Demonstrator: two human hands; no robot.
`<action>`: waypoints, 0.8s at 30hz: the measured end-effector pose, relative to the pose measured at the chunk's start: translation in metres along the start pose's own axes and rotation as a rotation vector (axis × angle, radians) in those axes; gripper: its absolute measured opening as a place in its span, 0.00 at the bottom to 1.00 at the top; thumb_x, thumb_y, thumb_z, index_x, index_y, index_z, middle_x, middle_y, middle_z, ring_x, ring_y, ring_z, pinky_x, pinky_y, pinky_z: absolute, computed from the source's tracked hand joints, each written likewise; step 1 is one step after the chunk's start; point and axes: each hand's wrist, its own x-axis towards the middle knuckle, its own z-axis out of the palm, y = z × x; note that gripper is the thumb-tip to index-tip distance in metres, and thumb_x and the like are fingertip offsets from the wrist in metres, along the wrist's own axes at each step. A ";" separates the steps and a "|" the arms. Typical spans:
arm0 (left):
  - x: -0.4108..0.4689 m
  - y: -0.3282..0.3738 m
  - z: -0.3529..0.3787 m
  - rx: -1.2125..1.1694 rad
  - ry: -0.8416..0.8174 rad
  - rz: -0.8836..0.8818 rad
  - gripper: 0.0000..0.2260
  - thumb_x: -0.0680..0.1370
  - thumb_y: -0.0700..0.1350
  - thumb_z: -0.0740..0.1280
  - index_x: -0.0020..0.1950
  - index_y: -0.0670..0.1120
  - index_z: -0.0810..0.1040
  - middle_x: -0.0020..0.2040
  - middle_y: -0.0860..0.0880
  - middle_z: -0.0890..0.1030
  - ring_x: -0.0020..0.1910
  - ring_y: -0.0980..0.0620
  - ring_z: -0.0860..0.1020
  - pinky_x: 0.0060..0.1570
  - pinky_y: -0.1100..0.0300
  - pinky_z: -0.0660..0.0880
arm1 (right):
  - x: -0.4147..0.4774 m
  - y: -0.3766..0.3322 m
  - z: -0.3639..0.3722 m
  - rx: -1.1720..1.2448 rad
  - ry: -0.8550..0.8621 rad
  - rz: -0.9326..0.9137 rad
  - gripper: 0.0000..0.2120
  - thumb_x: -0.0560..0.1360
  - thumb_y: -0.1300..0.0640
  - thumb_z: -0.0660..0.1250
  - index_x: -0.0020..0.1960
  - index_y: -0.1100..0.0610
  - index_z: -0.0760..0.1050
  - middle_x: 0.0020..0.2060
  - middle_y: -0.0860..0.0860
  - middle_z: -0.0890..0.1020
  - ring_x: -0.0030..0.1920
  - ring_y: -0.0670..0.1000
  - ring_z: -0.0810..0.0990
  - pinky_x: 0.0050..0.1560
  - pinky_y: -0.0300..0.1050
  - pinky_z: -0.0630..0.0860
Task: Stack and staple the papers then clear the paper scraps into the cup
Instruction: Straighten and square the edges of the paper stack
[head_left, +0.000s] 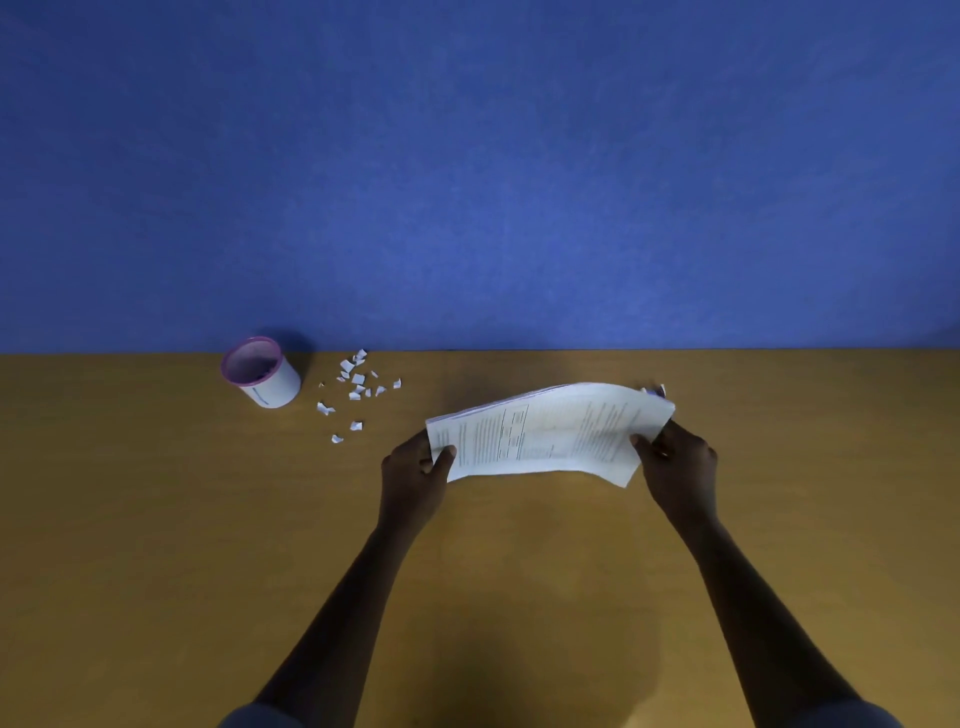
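A stack of printed white papers is lifted off the wooden table, bowed upward in the middle. My left hand grips its left end, thumb on top. My right hand grips its right end. Several small white paper scraps lie scattered on the table to the left of the papers. A white cup with a purple rim stands upright further left, near the table's back edge. A small purple-white object peeks out behind the papers' far right corner; I cannot tell what it is.
A blue wall rises directly behind the table's back edge. The cup and scraps sit close to that edge. Bare wood stretches to the left and right of my arms.
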 end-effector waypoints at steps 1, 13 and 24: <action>-0.001 -0.003 0.001 0.006 -0.006 -0.007 0.11 0.79 0.38 0.70 0.62 0.43 0.84 0.55 0.49 0.87 0.48 0.59 0.83 0.43 0.80 0.74 | -0.002 0.003 0.003 -0.008 -0.009 0.013 0.13 0.74 0.66 0.74 0.59 0.64 0.82 0.47 0.59 0.88 0.46 0.57 0.88 0.39 0.25 0.70; 0.001 -0.004 0.005 0.070 -0.004 -0.010 0.10 0.80 0.38 0.69 0.61 0.41 0.83 0.56 0.46 0.87 0.47 0.60 0.81 0.42 0.82 0.71 | -0.004 0.008 0.006 -0.029 -0.010 0.031 0.09 0.73 0.68 0.75 0.53 0.65 0.84 0.44 0.58 0.89 0.41 0.54 0.87 0.35 0.20 0.67; 0.010 0.022 -0.019 0.008 -0.025 0.106 0.09 0.80 0.40 0.70 0.60 0.44 0.84 0.52 0.56 0.86 0.49 0.58 0.84 0.40 0.74 0.77 | -0.001 0.002 -0.007 0.084 0.024 0.117 0.02 0.73 0.66 0.75 0.46 0.63 0.84 0.37 0.55 0.87 0.35 0.51 0.81 0.34 0.32 0.71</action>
